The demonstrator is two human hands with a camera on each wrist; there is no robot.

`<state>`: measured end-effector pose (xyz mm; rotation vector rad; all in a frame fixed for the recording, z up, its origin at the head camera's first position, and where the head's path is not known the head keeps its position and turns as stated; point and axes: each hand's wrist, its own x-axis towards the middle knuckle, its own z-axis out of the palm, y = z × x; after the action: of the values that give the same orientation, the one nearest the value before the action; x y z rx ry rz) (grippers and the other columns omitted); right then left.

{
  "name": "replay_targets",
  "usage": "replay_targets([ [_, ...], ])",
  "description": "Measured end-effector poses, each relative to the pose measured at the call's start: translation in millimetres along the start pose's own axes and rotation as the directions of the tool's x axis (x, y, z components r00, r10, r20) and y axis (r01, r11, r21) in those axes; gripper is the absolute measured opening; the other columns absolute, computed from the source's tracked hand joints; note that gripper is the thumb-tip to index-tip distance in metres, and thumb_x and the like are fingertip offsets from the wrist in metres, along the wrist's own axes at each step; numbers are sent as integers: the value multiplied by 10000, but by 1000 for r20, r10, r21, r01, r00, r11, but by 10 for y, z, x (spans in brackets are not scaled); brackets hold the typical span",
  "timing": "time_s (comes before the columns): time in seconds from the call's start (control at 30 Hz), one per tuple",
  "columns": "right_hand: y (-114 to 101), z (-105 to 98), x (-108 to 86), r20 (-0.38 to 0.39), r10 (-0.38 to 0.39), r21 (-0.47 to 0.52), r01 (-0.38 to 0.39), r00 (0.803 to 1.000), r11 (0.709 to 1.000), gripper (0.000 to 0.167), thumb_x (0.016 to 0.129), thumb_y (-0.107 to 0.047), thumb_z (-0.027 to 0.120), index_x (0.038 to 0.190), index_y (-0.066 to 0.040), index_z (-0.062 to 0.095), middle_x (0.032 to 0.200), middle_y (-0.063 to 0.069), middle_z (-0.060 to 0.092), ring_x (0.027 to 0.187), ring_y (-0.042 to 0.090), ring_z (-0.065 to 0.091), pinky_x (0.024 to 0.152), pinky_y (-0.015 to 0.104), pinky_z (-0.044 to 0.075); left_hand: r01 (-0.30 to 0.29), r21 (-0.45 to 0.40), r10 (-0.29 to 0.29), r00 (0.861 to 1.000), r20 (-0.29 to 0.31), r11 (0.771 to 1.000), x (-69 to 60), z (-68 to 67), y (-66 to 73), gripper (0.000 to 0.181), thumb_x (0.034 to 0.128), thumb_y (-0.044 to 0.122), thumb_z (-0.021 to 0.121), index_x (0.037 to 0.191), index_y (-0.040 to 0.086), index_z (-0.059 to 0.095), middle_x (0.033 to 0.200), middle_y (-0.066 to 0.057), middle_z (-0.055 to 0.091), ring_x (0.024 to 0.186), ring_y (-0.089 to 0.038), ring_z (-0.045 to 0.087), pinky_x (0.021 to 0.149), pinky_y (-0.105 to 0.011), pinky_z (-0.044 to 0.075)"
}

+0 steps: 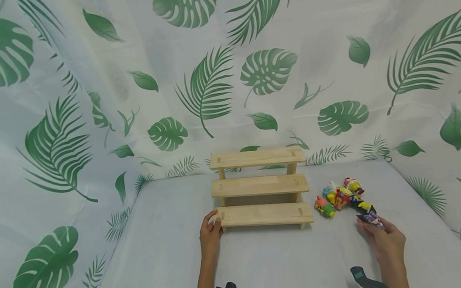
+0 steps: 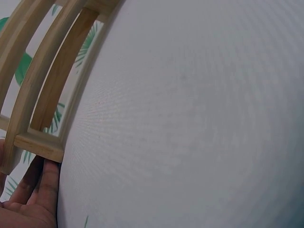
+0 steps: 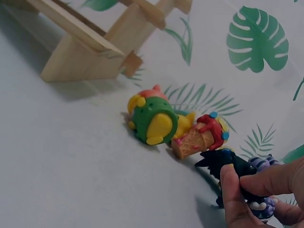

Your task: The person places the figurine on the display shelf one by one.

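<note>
A three-tier light wooden stand (image 1: 261,186) stands on the table. My left hand (image 1: 210,233) grips the left end of its lowest tier; in the left wrist view the fingers (image 2: 47,190) reach under the wooden end. My right hand (image 1: 388,240) pinches a small black and purple figurine (image 1: 371,218) between thumb and fingers, beside a cluster of colourful figurines. In the right wrist view the dark figurine (image 3: 232,166) is partly hidden by the fingers. Near it lie a green and yellow figurine (image 3: 154,118) and an ice-cream-cone figurine (image 3: 194,140).
The cluster right of the stand also holds a red-and-yellow figurine (image 1: 353,185) and others, close together. A white cloth with green leaves (image 1: 265,71) hangs behind and at the sides of the pale table (image 1: 166,253). Dark straps show at both wrists.
</note>
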<state>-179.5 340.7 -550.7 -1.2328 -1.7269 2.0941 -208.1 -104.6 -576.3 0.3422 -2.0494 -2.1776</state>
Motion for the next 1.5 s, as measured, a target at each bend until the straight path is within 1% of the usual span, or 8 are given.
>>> replay_targets([
  [0.4,-57,3,-110,106,-50,245,23,993,969,1023,742,10,821,1540,-297,259,1605,56,220,740,-12,652,860,232,544,-5,-13,5,1000,20,1000,9,-8,-1,348,1001,157,560,1344,104,548,1130,-195,687,888,-99,614,715,-224,513],
  [0.57,-84,9,-198,141,-72,327,22,987,945,1022,694,4,855,1517,-289,325,1245,-32,521,761,50,692,785,228,565,-5,-24,5,1000,18,1000,-14,-9,-3,340,1001,148,558,1337,98,552,1149,-213,674,921,-102,620,736,-234,520],
  [0.83,-88,105,-280,177,-145,50,138,973,989,889,849,-257,761,1554,-258,221,917,-189,576,706,19,681,668,200,563,1,-10,-1,1000,-2,1000,-24,-9,-15,345,998,163,567,1340,119,559,1073,-181,693,912,-107,612,745,-251,527],
  [0.97,-86,186,-305,202,-210,-175,247,956,953,876,856,-430,719,1536,-134,254,833,-261,565,722,-49,605,652,127,516,-3,-18,3,1000,6,1000,-8,-2,-22,349,1006,158,550,1351,112,547,1125,-197,682,959,-123,620,766,-266,536],
  [1.07,-95,275,-343,230,-223,-295,286,947,912,915,863,-513,671,1534,-71,233,1017,-129,635,740,-67,566,657,104,498,3,-32,-3,1000,14,999,0,-6,-33,348,1007,147,547,1351,105,546,1172,-216,666,989,-132,623,781,-276,538],
  [1.23,-98,432,-376,301,-248,-333,346,921,877,957,897,-499,638,1558,-36,124,1490,246,394,754,-108,560,692,118,521,19,-43,-18,999,31,999,-33,-29,39,348,998,124,556,1344,82,549,1124,-219,679,926,-139,620,762,-283,533],
  [1.37,37,567,-46,310,-319,-268,404,896,874,990,845,-514,705,1552,-63,178,1480,245,410,783,-84,609,692,148,543,17,-47,-15,999,51,999,-130,-31,229,353,991,98,560,1338,41,542,1045,-215,691,863,-176,606,736,-296,524],
  [1.5,160,746,343,300,-367,-159,425,881,891,928,774,-472,796,1486,-116,319,1267,97,531,853,-16,643,702,177,555,5,-33,-4,999,32,999,-79,-19,138,354,995,144,568,1344,85,549,1034,-183,696,837,-147,591,713,-266,509],
])
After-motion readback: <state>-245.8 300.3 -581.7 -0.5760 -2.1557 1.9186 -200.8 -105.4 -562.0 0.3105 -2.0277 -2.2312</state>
